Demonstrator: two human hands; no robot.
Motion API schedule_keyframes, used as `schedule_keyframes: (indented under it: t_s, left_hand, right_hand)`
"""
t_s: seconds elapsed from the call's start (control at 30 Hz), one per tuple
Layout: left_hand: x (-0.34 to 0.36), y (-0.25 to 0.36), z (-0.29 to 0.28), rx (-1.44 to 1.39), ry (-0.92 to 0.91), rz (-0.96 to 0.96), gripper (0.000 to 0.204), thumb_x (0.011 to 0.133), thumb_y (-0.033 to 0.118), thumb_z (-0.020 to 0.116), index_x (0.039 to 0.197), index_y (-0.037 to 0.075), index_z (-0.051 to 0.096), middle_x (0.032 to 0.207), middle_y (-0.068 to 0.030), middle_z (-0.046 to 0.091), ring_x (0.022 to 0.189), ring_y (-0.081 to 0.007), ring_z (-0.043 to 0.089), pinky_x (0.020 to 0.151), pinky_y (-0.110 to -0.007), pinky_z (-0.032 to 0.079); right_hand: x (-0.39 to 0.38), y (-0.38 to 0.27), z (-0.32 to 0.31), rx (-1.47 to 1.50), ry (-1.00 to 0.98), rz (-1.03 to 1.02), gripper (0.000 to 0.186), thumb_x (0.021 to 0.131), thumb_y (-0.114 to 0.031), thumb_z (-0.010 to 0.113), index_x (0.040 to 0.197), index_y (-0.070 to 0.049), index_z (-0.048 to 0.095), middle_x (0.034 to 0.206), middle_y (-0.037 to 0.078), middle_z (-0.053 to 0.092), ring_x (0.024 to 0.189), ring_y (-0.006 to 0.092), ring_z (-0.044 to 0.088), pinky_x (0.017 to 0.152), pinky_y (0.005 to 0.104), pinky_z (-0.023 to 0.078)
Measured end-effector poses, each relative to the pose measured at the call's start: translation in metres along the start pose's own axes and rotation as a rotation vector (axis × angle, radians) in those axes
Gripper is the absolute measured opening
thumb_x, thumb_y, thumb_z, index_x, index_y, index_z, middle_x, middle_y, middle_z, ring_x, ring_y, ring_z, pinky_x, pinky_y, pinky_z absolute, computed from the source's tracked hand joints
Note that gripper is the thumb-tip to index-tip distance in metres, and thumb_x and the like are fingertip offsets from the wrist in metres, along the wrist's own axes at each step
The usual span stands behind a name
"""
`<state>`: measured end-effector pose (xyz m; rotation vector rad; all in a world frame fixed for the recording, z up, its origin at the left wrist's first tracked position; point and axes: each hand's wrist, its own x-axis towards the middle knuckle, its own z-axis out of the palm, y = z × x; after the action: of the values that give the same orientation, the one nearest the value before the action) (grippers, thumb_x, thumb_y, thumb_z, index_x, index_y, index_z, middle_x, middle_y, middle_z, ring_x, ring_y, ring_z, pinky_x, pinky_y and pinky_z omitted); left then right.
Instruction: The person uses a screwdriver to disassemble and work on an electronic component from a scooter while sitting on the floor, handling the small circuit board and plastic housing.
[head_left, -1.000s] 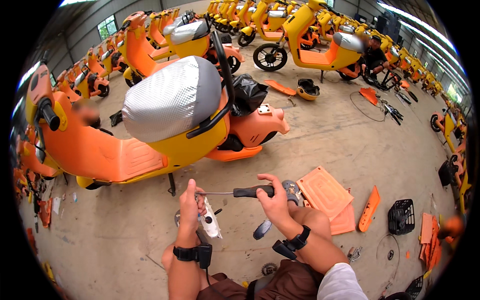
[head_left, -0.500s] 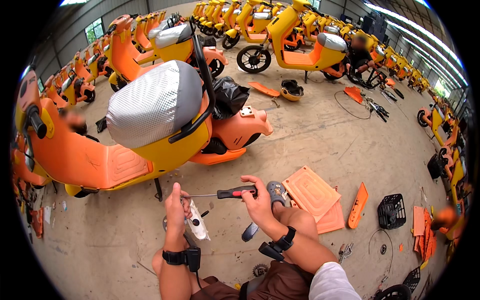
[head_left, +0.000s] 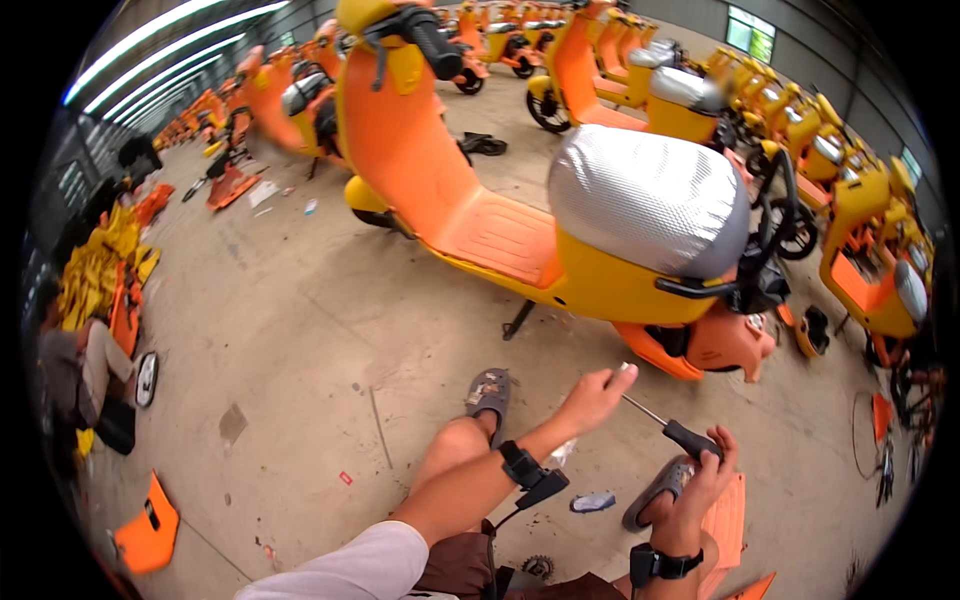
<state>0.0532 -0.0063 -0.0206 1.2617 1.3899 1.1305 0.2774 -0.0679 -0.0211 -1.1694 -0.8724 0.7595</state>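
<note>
In my right hand (head_left: 710, 480), whose fingers are closed around the handle end, is a screwdriver (head_left: 690, 438) with a dark handle and a thin metal shaft. The shaft slants up and left to my left hand (head_left: 597, 397). My left fingers are curled closed at its tip, and whatever they pinch there is hidden. A whitish part (head_left: 566, 452) shows below my left forearm, mostly covered. Beyond both hands stands an orange and yellow scooter (head_left: 500, 235) on its kickstand, a silver cover (head_left: 650, 200) over its seat.
An orange panel (head_left: 725, 530) lies beside my right foot. Another orange piece (head_left: 148, 525) is on the floor at left. A person (head_left: 85, 370) sits at the far left near piled yellow parts (head_left: 100, 265). Rows of scooters (head_left: 590, 70) stand behind.
My view has swung left, so the scooter and both hands appear farther right. The screwdriver stays between my hands, now slanting down to the right instead of lying nearly level.
</note>
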Motion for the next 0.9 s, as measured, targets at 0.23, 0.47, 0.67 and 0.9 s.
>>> schedule_keyframes:
  t_s: [0.23,0.47,0.67,0.9]
  left_hand:
    - [-0.005,0.009,-0.005,-0.096,-0.056,-0.153,0.056,0.094,0.056,0.052,0.08,0.003,0.065,0.059,0.0001,0.049,0.048,-0.0111,0.047,0.045,-0.027,0.039]
    - [0.002,0.015,-0.01,-0.409,-0.037,-0.184,0.045,0.096,0.047,0.054,0.075,0.007,0.051,0.049,0.0049,0.035,0.036,-0.0049,0.031,0.035,-0.022,0.024]
    - [0.002,0.008,-0.009,-0.336,-0.028,-0.188,0.04,0.095,0.04,0.058,0.075,0.007,0.048,0.049,0.0039,0.035,0.036,-0.0056,0.03,0.035,-0.023,0.024]
    - [-0.001,0.01,-0.015,-0.312,-0.065,-0.192,0.038,0.095,0.04,0.058,0.078,0.007,0.048,0.049,0.002,0.037,0.037,-0.0075,0.032,0.035,-0.024,0.027]
  right_hand:
    - [-0.006,-0.003,0.004,-0.066,-0.062,0.155,0.027,0.093,-0.012,0.055,0.12,-0.007,0.056,0.1,0.007,0.061,0.077,0.0139,0.061,0.048,0.0229,0.046]
    - [0.009,0.005,0.018,0.142,-0.196,-0.004,0.043,0.082,0.003,0.05,0.125,-0.004,0.051,0.108,0.009,0.058,0.07,0.0105,0.057,0.062,0.0248,0.049]
    - [0.002,-0.008,0.015,0.137,-0.21,0.065,0.042,0.089,-0.005,0.054,0.13,-0.005,0.047,0.101,0.008,0.059,0.066,0.0106,0.057,0.062,0.025,0.049]
    - [0.007,-0.025,0.013,-0.155,-0.235,0.186,0.044,0.094,-0.022,0.059,0.134,-0.008,0.045,0.078,0.004,0.061,0.06,0.0097,0.055,0.058,0.0257,0.045]
